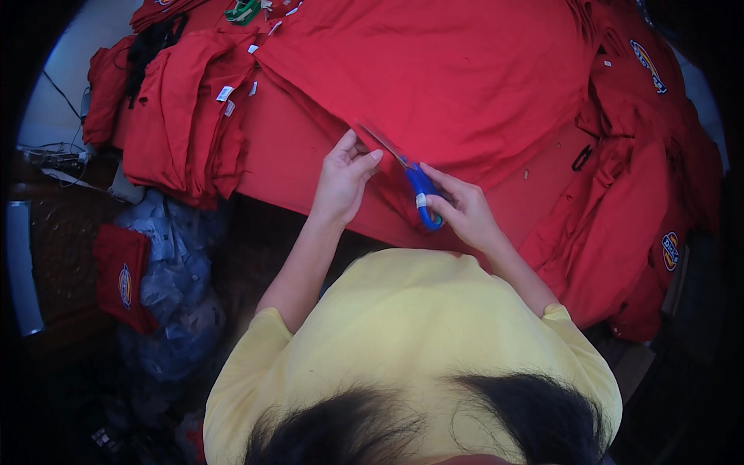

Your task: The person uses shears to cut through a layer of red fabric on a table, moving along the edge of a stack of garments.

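Note:
A large piece of red cloth (449, 70), seemingly a garment, lies spread over the table in front of me. At its near left edge my left hand (345, 177) has thumb and fingers closed on the cloth's border. My right hand (465, 211) grips a pair of scissors (421, 194) by its blue handles, which have a pale wrap. The blades slant up and left across the cloth, their tips close to my left fingertips. Whether the blades are apart is too small to tell.
Folded red garments (182, 116) with white tags are stacked at the left. More red garments (612, 225) with oval emblems heap over the right side. Below left, a red folded piece (124, 275) rests by clear plastic bags (174, 271). Green-and-white items (244, 11) lie far back.

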The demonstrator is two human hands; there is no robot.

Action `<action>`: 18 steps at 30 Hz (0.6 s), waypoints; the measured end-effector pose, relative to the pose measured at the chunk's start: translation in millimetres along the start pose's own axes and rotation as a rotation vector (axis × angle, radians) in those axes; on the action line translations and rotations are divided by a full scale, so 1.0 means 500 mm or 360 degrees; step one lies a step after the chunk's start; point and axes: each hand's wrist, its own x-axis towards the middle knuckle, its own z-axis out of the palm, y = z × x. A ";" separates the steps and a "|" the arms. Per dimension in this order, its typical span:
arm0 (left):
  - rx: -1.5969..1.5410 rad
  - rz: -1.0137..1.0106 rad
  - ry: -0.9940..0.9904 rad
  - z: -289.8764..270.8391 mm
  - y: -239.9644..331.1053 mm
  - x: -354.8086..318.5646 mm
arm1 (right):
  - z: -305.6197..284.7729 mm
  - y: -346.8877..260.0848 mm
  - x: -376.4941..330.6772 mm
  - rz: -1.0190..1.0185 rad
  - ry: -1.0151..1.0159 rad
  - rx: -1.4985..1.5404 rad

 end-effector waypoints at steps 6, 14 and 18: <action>-0.0018 -0.0055 -0.0005 -0.015 0.000 0.001 | -0.022 -0.041 0.029 0.0596 -0.0009 0.0709; 0.0012 -0.0355 -0.0130 -0.037 -0.045 0.022 | 0.060 -0.004 0.133 0.0225 0.0376 0.0269; -0.0052 -0.0236 0.0020 -0.086 -0.016 0.098 | 0.069 0.015 0.136 0.0316 0.0400 0.0306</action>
